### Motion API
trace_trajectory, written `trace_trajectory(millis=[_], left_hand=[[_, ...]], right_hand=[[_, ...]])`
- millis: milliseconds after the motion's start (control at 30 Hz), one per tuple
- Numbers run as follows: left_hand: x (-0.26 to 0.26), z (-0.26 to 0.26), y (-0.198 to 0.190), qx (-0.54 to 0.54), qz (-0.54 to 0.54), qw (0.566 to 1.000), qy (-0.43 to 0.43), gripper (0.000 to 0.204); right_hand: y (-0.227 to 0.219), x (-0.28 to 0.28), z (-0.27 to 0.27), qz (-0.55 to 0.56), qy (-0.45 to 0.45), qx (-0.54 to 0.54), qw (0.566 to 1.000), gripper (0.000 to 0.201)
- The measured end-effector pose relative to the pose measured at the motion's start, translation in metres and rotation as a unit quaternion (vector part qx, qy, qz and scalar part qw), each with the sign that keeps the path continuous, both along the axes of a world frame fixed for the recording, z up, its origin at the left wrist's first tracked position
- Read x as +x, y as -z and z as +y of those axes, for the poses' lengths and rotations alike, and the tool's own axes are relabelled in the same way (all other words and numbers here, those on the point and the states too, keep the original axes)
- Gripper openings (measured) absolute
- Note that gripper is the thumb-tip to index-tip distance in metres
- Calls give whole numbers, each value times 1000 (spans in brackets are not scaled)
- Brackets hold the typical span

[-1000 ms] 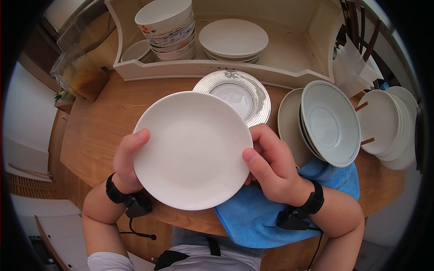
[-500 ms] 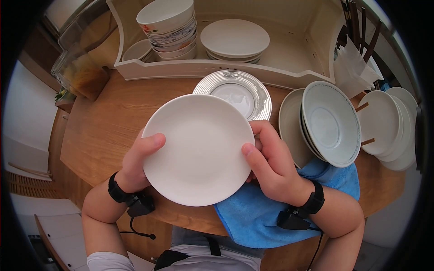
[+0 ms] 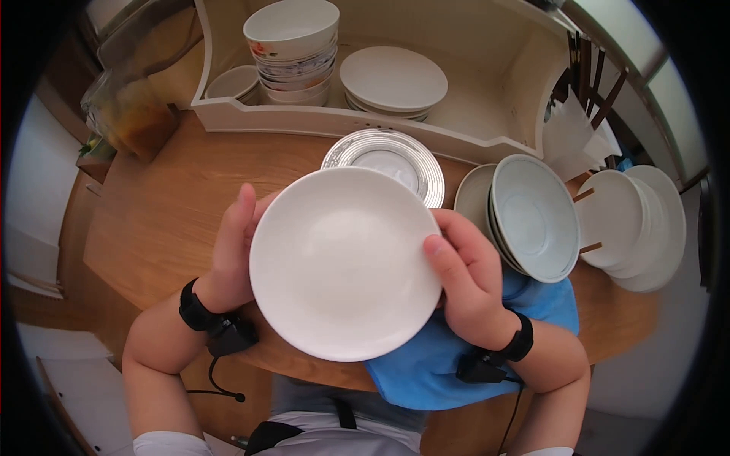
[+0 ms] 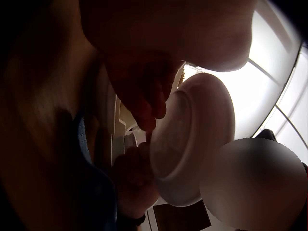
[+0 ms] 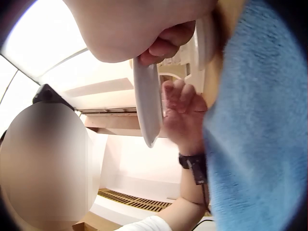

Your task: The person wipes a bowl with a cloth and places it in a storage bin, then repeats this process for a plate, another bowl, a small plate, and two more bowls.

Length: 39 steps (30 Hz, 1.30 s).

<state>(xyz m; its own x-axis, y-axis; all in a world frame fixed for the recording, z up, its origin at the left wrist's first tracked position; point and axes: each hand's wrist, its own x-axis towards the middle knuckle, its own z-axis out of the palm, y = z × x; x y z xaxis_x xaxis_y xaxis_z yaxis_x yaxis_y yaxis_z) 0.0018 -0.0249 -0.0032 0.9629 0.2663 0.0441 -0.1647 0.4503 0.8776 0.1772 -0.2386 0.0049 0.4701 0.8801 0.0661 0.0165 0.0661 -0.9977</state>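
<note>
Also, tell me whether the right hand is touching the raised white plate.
Touching. The head view shows the right hand gripping the raised white plate, its thumb over the rim.

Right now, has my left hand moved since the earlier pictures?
Yes: your left hand has its thumb off the face of the white plate, the thumb's tip now nearer the cream rack.

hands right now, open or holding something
Left hand: open, thumb clear of the white plate.
Right hand: closed, pinching the white plate's rim.

White short sleeves point(image 3: 173, 443), black wrist straps point(image 3: 196, 305) (each with a cable point(image 3: 214, 380)).
</note>
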Motion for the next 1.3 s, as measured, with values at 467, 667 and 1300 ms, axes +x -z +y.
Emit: trace_trajectory(millis=[467,667,1300], left_hand=[[32,11,15,175,131,972,-92,28],[31,14,10,201,128,969,-63,33],[36,18,21,207,108,970,-60,34]], right_hand=[[-115,115,45,-141,172,-85,971,30],[-83,187,105,-255,150,-159,942,28],[-57,183,132,-254,128,-210,935,28]])
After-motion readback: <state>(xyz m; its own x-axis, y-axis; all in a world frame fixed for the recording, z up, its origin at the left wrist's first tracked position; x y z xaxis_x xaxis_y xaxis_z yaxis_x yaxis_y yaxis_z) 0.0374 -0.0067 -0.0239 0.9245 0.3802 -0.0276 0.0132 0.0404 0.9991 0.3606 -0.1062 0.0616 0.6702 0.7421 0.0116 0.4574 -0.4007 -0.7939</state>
